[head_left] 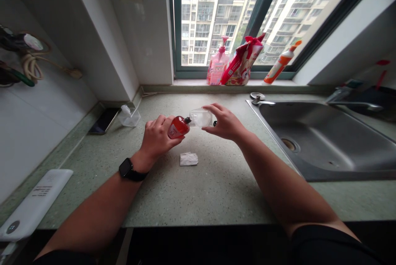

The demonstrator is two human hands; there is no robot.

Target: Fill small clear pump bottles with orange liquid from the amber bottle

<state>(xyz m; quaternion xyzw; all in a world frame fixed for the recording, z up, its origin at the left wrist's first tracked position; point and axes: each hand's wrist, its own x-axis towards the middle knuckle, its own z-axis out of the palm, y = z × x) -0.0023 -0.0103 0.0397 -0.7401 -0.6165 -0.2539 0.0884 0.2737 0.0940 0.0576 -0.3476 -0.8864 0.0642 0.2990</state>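
My left hand [157, 137], with a black watch at the wrist, is closed around a red bottle [178, 128] with a pale label. The bottle is tilted, its dark threaded neck pointing right at a clear container [199, 118]. Thumb and fingers of my right hand [221, 121] grip that clear container from the right. A small black object [215, 123] shows beside my right fingers; what it is I cannot make out. On the counter below the bottle lies a folded white tissue [188, 159].
Right of my hands is a steel sink [324, 137] with a faucet. At the back left are a phone [104, 121] and a clear tub [130, 117]. A power bank [37, 203] lies at left. Bottles and a red bag [244, 60] line the windowsill.
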